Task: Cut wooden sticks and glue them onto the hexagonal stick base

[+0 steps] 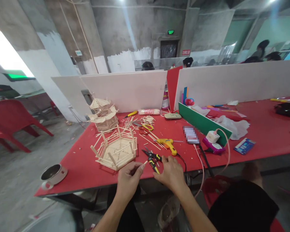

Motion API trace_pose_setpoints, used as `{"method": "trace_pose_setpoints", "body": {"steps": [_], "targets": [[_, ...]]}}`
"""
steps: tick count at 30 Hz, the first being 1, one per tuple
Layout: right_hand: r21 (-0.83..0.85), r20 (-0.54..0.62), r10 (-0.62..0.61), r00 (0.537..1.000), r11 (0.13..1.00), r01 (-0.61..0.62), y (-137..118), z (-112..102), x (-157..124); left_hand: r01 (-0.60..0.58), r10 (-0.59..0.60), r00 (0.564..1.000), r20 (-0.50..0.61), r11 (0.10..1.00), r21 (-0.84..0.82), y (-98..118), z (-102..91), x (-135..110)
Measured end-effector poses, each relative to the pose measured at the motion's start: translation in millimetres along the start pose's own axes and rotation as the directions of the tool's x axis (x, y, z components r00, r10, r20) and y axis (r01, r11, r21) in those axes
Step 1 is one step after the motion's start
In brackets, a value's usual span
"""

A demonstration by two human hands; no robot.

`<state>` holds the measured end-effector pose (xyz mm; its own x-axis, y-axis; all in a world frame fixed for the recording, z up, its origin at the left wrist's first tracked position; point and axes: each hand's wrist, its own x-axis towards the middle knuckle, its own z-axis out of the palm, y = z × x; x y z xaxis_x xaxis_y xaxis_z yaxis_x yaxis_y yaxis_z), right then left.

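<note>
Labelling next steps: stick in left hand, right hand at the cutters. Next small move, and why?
Probably grip the cutters with the right hand and lift them to the stick. The left hand pinches the stick close beside them, while the cutters lie flat on the table, handles touching the right hand.
</note>
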<state>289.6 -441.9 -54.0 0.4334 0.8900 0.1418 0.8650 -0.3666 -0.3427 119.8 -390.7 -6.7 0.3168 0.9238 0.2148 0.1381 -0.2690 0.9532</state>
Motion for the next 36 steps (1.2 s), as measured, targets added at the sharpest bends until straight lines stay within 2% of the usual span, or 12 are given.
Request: {"method": "trace_pose_setpoints", "body": {"steps": [2,4,6,8,9,11,13,16,19,22,26,36], "targets": [[0.145,-0.008,0.060,0.998,0.988,-0.058,8.8,-1.5,-1.3,0.010,-0.010,1.000,-0.005,1.000,-0.013,0.6,-1.9,0.9],[0.429,0.019,0.115,0.993,0.896,-0.112,19.3,-1.4,-7.6,0.024,-0.024,1.000,-0.002,0.999,-0.028,1.1,-4.0,1.4],[0.775,0.129,0.102,0.986,0.610,-0.165,26.6,-0.9,-20.0,0.042,-0.042,0.999,0.006,0.999,-0.033,1.5,-5.4,1.8],[0.950,0.269,-0.022,0.963,0.168,-0.262,27.2,-1.2,-36.7,0.051,-0.051,0.999,0.003,0.998,-0.026,2.5,-5.4,2.6],[0.943,0.325,-0.123,0.937,-0.034,-0.332,24.8,-1.7,-45.4,0.048,-0.048,0.999,-0.001,0.999,-0.018,3.5,-4.9,3.3],[0.825,0.366,-0.341,0.866,-0.313,-0.471,15.9,-2.8,-60.9,0.027,-0.027,1.000,-0.010,1.000,0.011,6.6,-3.4,5.4],[0.680,0.332,-0.506,0.796,-0.457,-0.574,5.5,-2.3,-72.1,-0.012,0.012,1.000,-0.006,0.999,0.046,10.9,-1.8,7.7],[0.577,0.263,-0.577,0.773,-0.548,-0.606,-4.6,3.6,-82.2,-0.064,0.062,0.998,0.027,0.994,0.084,17.4,-0.2,9.8],[0.690,0.263,-0.558,0.787,-0.461,-0.557,-4.2,11.7,-88.1,-0.084,0.079,0.995,0.057,0.991,0.106,21.1,1.1,9.3],[0.880,0.336,-0.413,0.847,-0.184,-0.439,1.4,13.0,-91.9,-0.088,0.078,0.994,0.075,0.987,0.132,22.2,2.7,7.4],[0.919,0.392,-0.257,0.883,0.151,-0.364,5.9,5.1,-95.4,-0.101,0.090,0.993,0.074,0.981,0.163,22.6,4.4,4.7],[0.828,0.298,-0.211,0.931,0.542,-0.142,2.9,4.5,-90.7,-0.210,0.158,0.967,0.202,0.941,0.266,26.6,2.0,2.6]]}}
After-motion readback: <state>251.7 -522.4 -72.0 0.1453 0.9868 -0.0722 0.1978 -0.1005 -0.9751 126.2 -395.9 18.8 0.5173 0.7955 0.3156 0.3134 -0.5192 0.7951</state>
